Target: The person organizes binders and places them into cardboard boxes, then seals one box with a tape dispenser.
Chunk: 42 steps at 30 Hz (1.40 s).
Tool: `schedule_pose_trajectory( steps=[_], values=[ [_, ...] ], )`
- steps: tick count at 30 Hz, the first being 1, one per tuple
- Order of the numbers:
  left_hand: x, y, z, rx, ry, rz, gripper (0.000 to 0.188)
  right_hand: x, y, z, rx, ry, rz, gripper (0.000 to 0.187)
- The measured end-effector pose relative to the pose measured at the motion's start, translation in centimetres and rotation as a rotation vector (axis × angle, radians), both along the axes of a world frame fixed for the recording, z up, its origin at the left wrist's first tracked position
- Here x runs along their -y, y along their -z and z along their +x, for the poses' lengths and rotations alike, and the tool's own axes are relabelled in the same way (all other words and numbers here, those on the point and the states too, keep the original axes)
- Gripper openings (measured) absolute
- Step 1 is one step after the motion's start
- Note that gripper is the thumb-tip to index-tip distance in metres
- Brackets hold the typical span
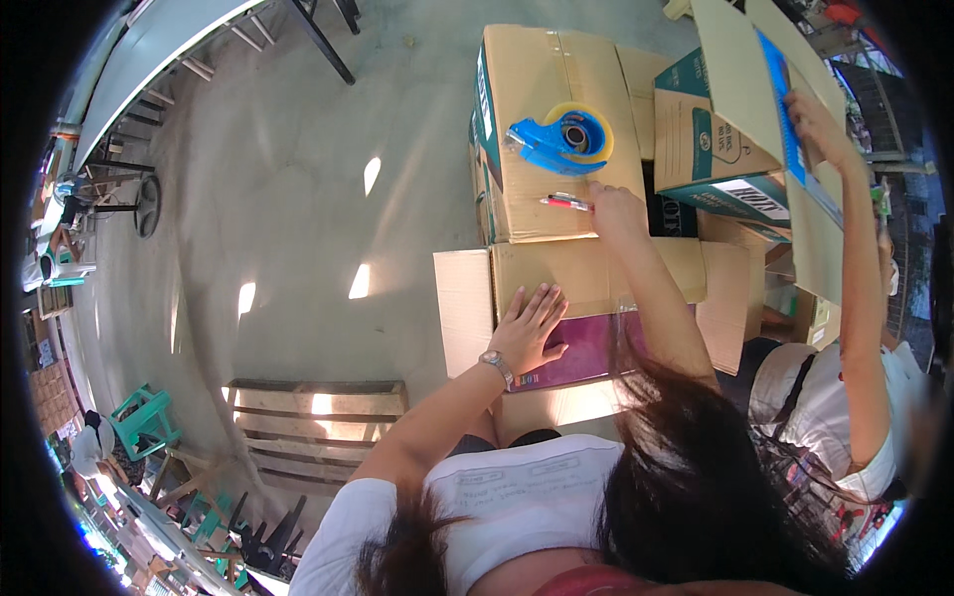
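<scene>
My left hand (532,326), a watch on its wrist, lies open with spread fingers across the flap of an open carton (586,275) in front of me. Beside its fingertips, a purple package (586,353) shows inside that carton. Farther off, my right hand (618,212) is closed at the ends of two pens (566,202), one with red on it, over the top of a taped carton (517,74). Its fingertips are partly hidden. Just beyond the pens, a blue tape dispenser (561,144) with a roll of clear tape rests on the same carton.
To the right, a co-worker's hand (820,129) reaches to a blue-edged flat item (780,94) at another open carton (720,139). A wooden slatted pallet (313,427) lies on the floor at left. A green stool (146,422) and a table (164,50) stand farther left.
</scene>
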<state>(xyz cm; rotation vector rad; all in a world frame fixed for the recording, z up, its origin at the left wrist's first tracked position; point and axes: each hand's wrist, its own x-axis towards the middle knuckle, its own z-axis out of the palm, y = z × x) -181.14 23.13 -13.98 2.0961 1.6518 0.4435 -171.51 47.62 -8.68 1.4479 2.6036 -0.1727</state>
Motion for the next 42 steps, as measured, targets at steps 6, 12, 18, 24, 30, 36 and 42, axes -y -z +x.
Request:
schedule_pose_trajectory(
  steps=[6,12,18,24,30,36,42],
  values=[
    [0.1,0.5,0.0,0.016,-0.005,0.018,0.073,-3.5,-3.6,-1.5,-0.268,0.228,-0.027,0.027],
    [0.5,0.5,0.4,0.009,-0.015,0.024,0.075,-7.7,-0.8,-3.6,-0.326,0.078,-0.047,0.03],
    [0.0,1.0,0.2,-0.016,0.001,0.018,0.073,-8.5,1.8,-3.1,-0.855,0.093,0.033,0.026],
    [0.3,0.6,0.3,-0.019,-0.004,0.008,0.074,-8.1,1.3,-5.6,-0.587,0.253,0.023,0.033],
    [0.3,0.6,0.2,-0.037,-0.005,0.003,0.075,-6.2,0.3,-7.6,-0.402,0.24,0.314,0.04],
    [0.3,0.8,0.2,-0.007,-0.013,0.018,0.075,-8.2,-3.0,-5.6,-0.109,-0.297,0.153,0.037],
    [0.2,0.7,0.4,0.009,0.004,0.029,0.075,-10.3,-3.2,-6.1,0.209,-0.443,0.099,0.04]
  ],
)
